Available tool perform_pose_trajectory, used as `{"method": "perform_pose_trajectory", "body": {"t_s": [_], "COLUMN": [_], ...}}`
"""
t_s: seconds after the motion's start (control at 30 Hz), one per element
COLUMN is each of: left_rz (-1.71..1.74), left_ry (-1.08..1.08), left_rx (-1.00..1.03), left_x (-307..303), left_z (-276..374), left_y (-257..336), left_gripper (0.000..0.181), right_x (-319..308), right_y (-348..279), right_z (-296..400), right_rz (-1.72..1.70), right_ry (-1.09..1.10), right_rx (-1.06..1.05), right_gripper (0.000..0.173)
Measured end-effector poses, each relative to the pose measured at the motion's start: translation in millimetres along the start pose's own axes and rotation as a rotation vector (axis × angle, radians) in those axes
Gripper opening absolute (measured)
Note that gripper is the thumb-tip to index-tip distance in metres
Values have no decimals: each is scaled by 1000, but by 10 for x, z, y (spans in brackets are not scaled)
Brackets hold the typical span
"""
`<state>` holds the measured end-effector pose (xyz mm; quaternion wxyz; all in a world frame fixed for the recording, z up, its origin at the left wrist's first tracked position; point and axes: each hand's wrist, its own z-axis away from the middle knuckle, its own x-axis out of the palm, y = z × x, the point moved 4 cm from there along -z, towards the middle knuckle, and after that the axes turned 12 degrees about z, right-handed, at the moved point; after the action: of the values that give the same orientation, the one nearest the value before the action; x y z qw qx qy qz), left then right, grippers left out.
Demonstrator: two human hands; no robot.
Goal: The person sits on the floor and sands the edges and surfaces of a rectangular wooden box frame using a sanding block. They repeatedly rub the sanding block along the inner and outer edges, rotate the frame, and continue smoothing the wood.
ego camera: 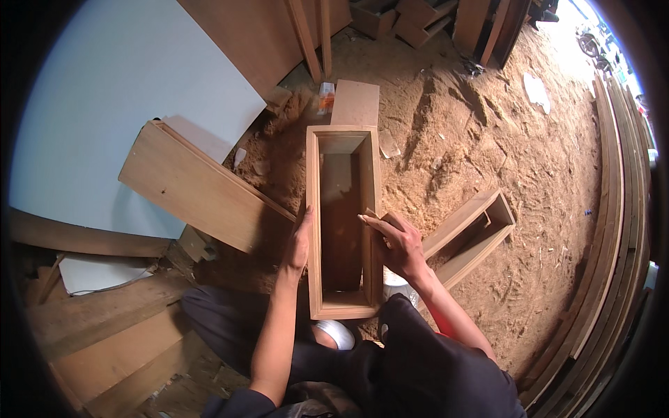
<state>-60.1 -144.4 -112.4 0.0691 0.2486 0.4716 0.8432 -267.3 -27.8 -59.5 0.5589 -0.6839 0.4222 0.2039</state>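
Observation:
A long wooden drawer-like box (pixel 314 224) with a moulded rim lies lengthwise before me, its hollow facing up. My left hand (pixel 300 240) presses along its left outer side, thumb near the rim. At the right rim is my right hand (pixel 397 240), its fingers closed on a small thin tan piece (pixel 370 214), perhaps folded sandpaper or a wood scrap. Beyond the far end of the box lies a flat wooden board (pixel 355 102). Part of a white container (pixel 400 287) shows beneath my right forearm.
A second wooden frame (pixel 465 224) lies to the right on sawdust-covered ground (pixel 522 282). At the left, a wooden panel piece (pixel 198 188) leans by a large white sheet (pixel 136 78). Long timber planks (pixel 606 251) line the right edge. Several wooden boxes (pixel 418 21) lie at the back.

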Motion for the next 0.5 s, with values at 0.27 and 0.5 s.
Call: {"method": "perform_pose_trajectory", "body": {"t_s": [0.27, 0.5], "left_rz": [-698, -1457], "left_ry": [213, 117], "left_rx": [306, 794], "left_x": [219, 837], "left_z": [-971, -1428], "left_y": [618, 766], "left_gripper": [82, 46], "right_x": [-30, -45], "right_y": [-124, 171], "right_z": [482, -227], "right_rz": [14, 205], "right_ry": [-96, -50], "right_rx": [-110, -298], "right_gripper": [60, 43]}}
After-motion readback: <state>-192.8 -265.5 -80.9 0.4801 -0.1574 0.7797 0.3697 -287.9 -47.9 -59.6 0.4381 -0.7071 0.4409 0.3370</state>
